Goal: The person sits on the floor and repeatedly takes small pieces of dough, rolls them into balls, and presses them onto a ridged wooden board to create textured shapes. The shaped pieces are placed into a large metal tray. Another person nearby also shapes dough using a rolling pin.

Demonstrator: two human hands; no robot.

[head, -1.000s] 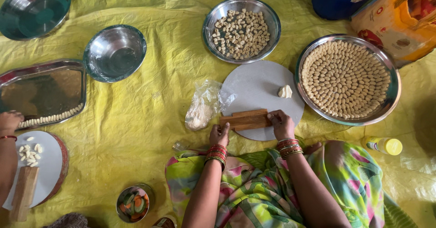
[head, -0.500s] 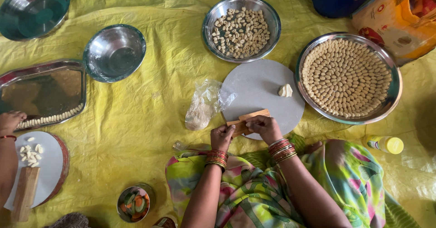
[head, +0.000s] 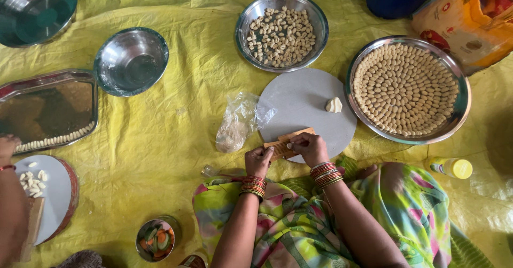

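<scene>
The ridged wooden board (head: 286,143) is lying at the near edge of the round white board (head: 307,110), and you are gripping it with both hands: your left hand (head: 258,161) is clasping its left end while your right hand (head: 310,148) is pressing down on its top. A small dough lump (head: 333,105) is sitting on the white board just beyond, a clear plastic bag (head: 239,122) is lying to its left on the yellow sheet (head: 176,123), and a steel tray of shaped pieces (head: 408,89) is standing to the right.

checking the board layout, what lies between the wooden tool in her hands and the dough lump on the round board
In the head view, only bare grey surface of the round board lies between the ridged wooden tool and the dough lump; nothing else sits on that stretch.
</scene>
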